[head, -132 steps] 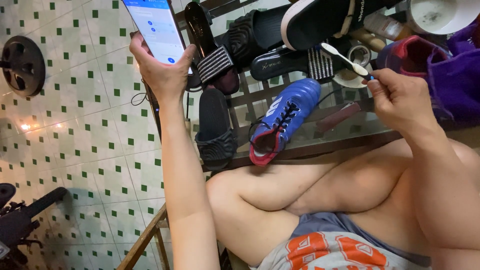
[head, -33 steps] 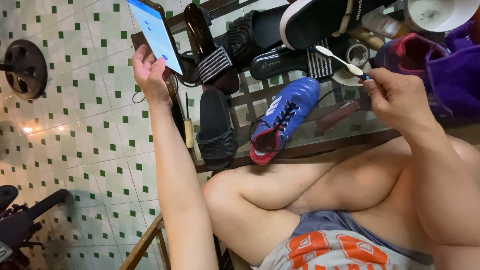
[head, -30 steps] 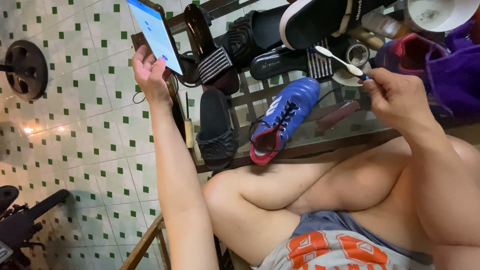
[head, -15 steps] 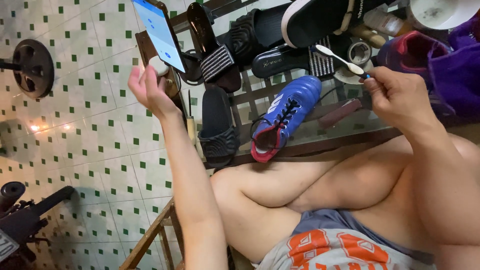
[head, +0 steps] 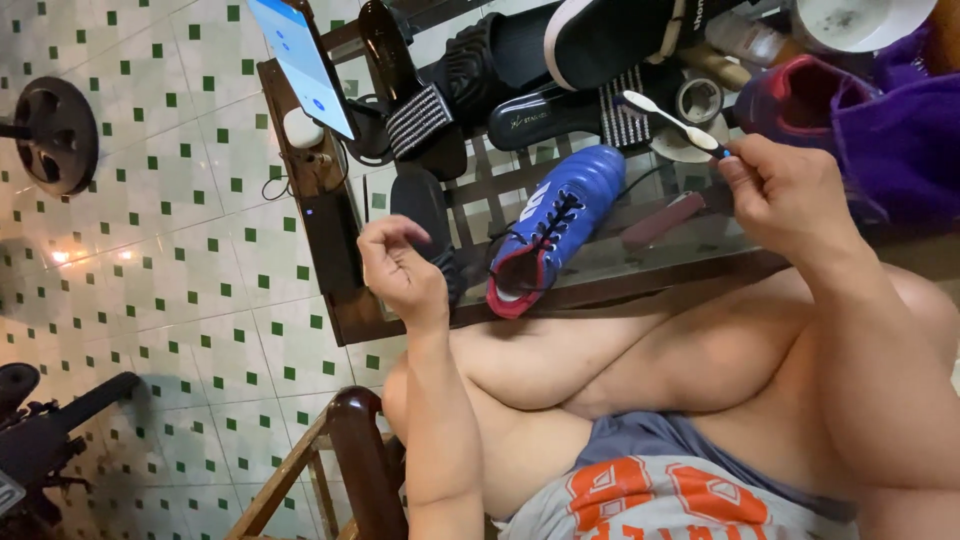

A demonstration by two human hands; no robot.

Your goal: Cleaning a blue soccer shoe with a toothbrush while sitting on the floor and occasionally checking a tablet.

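Note:
My left hand (head: 402, 268) hangs empty over the near edge of the glass-topped table (head: 610, 262), fingers loosely curled, close to a black slide sandal (head: 420, 205) and a blue laced sports shoe (head: 552, 222). The phone (head: 301, 62) with its lit screen stands propped at the table's far left corner, away from my hand. My right hand (head: 790, 195) grips a white toothbrush (head: 670, 123) by its blue handle end, bristle head raised toward the shoes.
Several black sandals (head: 520, 55) lie across the table's far side, with a white bowl (head: 860, 18), a tape roll (head: 697, 98), a red shoe (head: 800, 100) and purple cloth (head: 905, 140) at right. A round black fan base (head: 50, 130) sits on the green-dotted tile floor. A wooden chair arm (head: 350, 440) is below my left arm.
My left hand let go of the phone, which now stands propped at the table corner, and drew back down toward the black sandal. The right hand kept the toothbrush raised.

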